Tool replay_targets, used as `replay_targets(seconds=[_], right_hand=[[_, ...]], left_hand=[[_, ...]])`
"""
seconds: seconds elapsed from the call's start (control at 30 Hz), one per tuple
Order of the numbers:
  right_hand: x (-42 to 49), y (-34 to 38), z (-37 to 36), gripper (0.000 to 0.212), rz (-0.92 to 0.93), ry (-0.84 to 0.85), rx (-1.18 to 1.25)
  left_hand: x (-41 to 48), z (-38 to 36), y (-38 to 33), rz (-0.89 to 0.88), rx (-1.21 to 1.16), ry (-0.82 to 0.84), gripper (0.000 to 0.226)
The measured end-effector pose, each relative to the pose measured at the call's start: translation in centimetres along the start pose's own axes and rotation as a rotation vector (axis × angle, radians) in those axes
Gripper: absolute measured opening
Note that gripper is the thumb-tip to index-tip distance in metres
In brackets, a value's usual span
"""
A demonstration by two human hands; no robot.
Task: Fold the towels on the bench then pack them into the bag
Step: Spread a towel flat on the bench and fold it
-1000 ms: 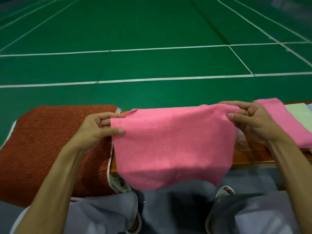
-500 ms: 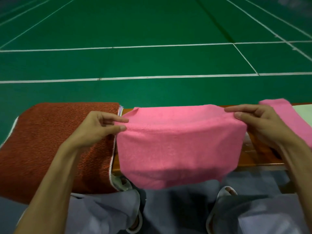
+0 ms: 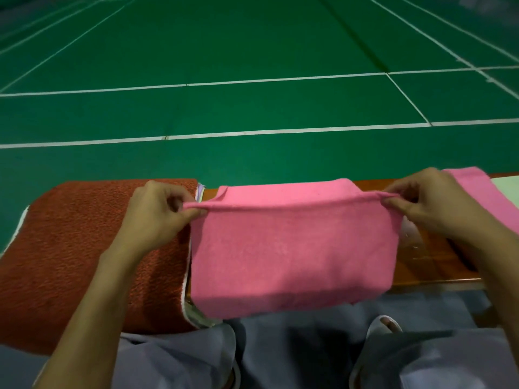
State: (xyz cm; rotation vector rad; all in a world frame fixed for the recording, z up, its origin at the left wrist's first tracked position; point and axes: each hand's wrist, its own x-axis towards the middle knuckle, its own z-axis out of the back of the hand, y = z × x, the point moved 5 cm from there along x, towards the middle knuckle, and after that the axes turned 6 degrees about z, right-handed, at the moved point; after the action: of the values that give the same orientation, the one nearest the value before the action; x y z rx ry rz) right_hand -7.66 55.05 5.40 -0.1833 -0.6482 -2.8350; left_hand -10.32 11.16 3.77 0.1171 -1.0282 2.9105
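Note:
A pink towel point(image 3: 292, 248) hangs stretched between my hands over the wooden bench point(image 3: 432, 265), its lower edge dropping past the bench's near side. My left hand point(image 3: 157, 217) pinches its upper left corner and my right hand point(image 3: 429, 203) pinches its upper right corner. Behind the held edge, a second layer of the same towel lies back on the bench. A second pink towel point(image 3: 488, 197) lies to the right, partly hidden by my right hand, with a pale green towel point(image 3: 508, 189) beside it. A rust-brown textured bag point(image 3: 70, 248) lies at the left.
A green court floor point(image 3: 252, 66) with white lines stretches beyond the bench. My grey trousers point(image 3: 280, 346) and sandals fill the bottom. Something clear and plastic point(image 3: 410, 234) lies on the bench by my right hand.
Both hands pulled the top edge of the pink towel toward me and lower, so a fold now shows behind the edge. The view tilted down slightly.

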Motion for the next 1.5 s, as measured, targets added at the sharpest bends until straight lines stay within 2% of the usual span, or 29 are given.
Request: replay_targets(seconds=[0.07, 0.13, 0.23, 0.33, 0.4, 0.47, 0.53, 0.63, 0.7, 0.77, 0.83, 0.9, 0.93, 1.03, 1.1, 1.17, 1.2, 1.23, 1.3, 1.33, 1.37, 1.43, 1.5], right_hand=[[1.7, 0.0, 1.1, 0.011, 0.006, -0.132, -0.004], [3.7, 0.3, 2.0, 0.013, -0.019, -0.262, 0.100], [6.5, 1.3, 3.9, 0.020, -0.019, -0.426, 0.425], [7.3, 3.3, 7.4, 0.025, 0.086, -0.617, 0.685], [6.4, 4.1, 9.0, 0.018, 0.156, -0.707, 0.787], [4.9, 4.0, 9.4, 0.008, 0.177, -0.719, 0.809], [3.1, 3.2, 8.8, 0.013, 0.160, -0.670, 0.790], [0.1, 1.4, 6.4, 0.023, 0.161, -0.438, 0.837], [-1.6, 0.4, 4.5, 0.023, 0.134, -0.189, 0.847], [-2.8, -0.3, 2.2, 0.004, 0.090, 0.114, 0.725], [-4.0, -0.6, -0.7, 0.010, 0.036, 0.484, 0.608], [-5.4, -0.7, -3.2, 0.007, -0.061, 0.807, 0.541], [-5.8, -0.8, -4.2, 0.006, -0.126, 0.914, 0.506], [-6.2, -1.2, -5.8, 0.007, -0.254, 1.055, 0.366], [-6.2, -1.0, -5.5, 0.018, -0.279, 1.114, 0.305], [-6.0, -0.5, -4.9, 0.020, -0.282, 1.092, 0.297], [-5.5, -0.3, -4.9, 0.015, -0.272, 0.989, 0.317], [-4.6, -0.1, -5.1, 0.010, -0.247, 0.816, 0.352], [-2.5, 0.3, -5.8, 0.014, -0.169, 0.336, 0.344], [-1.6, 0.9, -6.6, 0.017, -0.116, 0.138, 0.257], [-1.0, 2.1, -8.1, 0.032, -0.064, 0.047, 0.131], [-0.6, 4.3, -12.7, 0.066, 0.019, 0.175, -0.070], [-0.9, 5.3, -16.3, 0.070, 0.055, 0.299, -0.200]], left_hand=[[1.7, 0.0, 0.0, 0.058, -0.191, -0.018, 0.018], [3.4, 0.4, -1.1, 0.100, -0.450, -0.038, 0.015], [5.5, 1.9, -3.9, -0.027, -0.720, -0.109, 0.020], [6.2, 5.1, -5.2, -0.199, -0.783, -0.308, 0.025], [5.5, 6.6, -5.6, -0.276, -0.777, -0.375, 0.015], [4.1, 7.2, -5.6, -0.308, -0.754, -0.396, 0.027], [2.2, 6.8, -5.3, -0.318, -0.713, -0.348, 0.032], [-0.5, 5.2, -4.1, -0.272, -0.665, -0.149, 0.026], [-1.7, 3.6, -2.5, -0.169, -0.601, 0.114, 0.018], [-2.7, 1.6, -0.6, -0.052, -0.403, 0.437, 0.016], [-3.5, -0.4, 1.3, 0.034, -0.148, 0.703, 0.017], [-4.3, -2.4, 2.1, 0.124, 0.054, 0.874, 0.019], [-4.7, -3.4, 2.3, 0.195, 0.117, 0.943, 0.021], [-5.6, -5.2, 2.2, 0.387, 0.240, 1.086, 0.022], [-5.8, -5.2, 1.4, 0.406, 0.307, 1.126, 0.013], [-5.1, -5.0, 0.3, 0.319, 0.227, 1.013, 0.020], [-4.3, -4.9, -0.3, 0.242, 0.144, 0.854, 0.025], [-3.3, -4.7, -0.7, 0.160, 0.081, 0.640, 0.027], [-2.0, -5.0, -1.3, -0.005, 0.093, 0.192, 0.030], [-1.8, -6.0, -1.7, -0.073, 0.155, 0.065, 0.038], [-1.8, -7.6, -1.9, -0.118, 0.212, 0.037, 0.051], [-2.2, -11.5, -2.0, -0.152, 0.311, 0.140, 0.068], [-3.0, -14.7, -1.9, -0.157, 0.420, 0.222, 0.074]])
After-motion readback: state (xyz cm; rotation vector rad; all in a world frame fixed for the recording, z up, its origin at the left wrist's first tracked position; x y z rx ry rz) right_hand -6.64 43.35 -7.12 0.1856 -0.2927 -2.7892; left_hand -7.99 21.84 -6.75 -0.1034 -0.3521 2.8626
